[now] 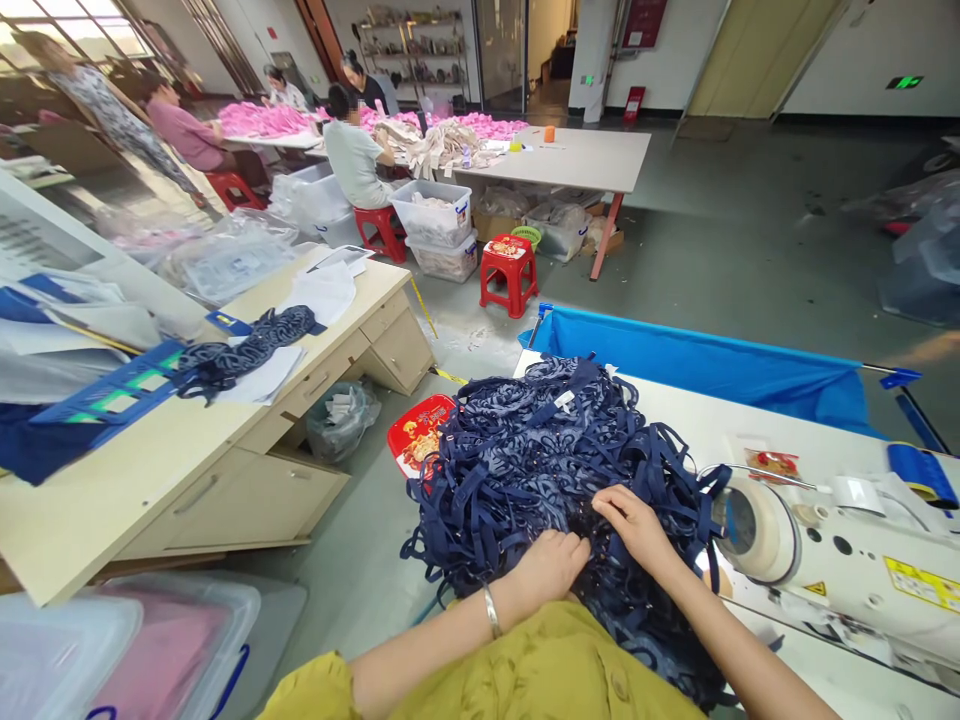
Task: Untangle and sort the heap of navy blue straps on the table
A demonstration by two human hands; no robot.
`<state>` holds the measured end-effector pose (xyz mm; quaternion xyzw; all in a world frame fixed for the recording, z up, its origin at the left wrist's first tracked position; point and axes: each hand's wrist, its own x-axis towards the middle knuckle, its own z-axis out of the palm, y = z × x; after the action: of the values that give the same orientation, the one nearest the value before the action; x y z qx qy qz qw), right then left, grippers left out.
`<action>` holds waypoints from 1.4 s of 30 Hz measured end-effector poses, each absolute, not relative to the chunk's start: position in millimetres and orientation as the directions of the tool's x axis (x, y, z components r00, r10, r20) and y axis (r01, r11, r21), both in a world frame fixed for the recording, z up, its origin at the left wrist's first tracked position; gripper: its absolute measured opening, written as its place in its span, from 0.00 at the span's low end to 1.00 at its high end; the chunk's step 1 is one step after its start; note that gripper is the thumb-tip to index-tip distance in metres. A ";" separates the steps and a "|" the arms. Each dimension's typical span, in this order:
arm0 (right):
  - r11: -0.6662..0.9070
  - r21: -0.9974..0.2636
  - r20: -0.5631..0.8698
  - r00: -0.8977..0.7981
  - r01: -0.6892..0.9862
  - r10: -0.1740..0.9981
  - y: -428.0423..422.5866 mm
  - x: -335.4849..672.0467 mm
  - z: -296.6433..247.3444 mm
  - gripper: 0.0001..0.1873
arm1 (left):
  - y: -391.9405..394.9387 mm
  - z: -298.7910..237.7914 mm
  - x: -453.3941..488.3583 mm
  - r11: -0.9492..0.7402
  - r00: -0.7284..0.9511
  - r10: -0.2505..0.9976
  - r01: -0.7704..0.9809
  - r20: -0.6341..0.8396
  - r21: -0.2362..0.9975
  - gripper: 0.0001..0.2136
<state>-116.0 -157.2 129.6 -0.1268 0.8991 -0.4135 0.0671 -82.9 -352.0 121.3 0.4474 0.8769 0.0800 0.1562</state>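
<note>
Both your left hand (pixel 551 565) and right hand (pixel 637 520) rest on the tangled heap of navy-blue lace and elastic straps (pixel 525 460), piled on the white worktable (pixel 697 420) beside the white sewing machine (pixel 847 560). Your fingers curl into the straps, tips hidden, so whether either hand grips anything cannot be told.

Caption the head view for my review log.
Left hand and right hand rest on a heap of navy lace garments beside a white sewing machine.
</note>
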 end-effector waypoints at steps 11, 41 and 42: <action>0.805 -0.393 -0.068 -0.859 -0.445 -0.508 -157.1 -111.9 153.9 0.13 | -352.0 117.9 -78.4 0.589 -0.559 0.808 0.763 -0.184 0.268 0.22; 0.889 -0.286 -0.200 -0.885 -0.359 -0.421 -156.1 -108.9 151.0 0.11 | -354.3 124.0 -80.9 0.573 -0.558 0.819 0.811 -0.136 0.118 0.18; 0.882 -0.293 -0.190 -0.882 -0.369 -0.432 -158.7 -108.8 151.3 0.11 | -354.4 123.6 -80.8 0.569 -0.555 0.821 0.814 -0.133 0.116 0.19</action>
<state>-108.8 -158.7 151.3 -0.2082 0.9618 -0.1252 0.1259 -80.8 -354.4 123.6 0.4638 0.8815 0.0205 0.0860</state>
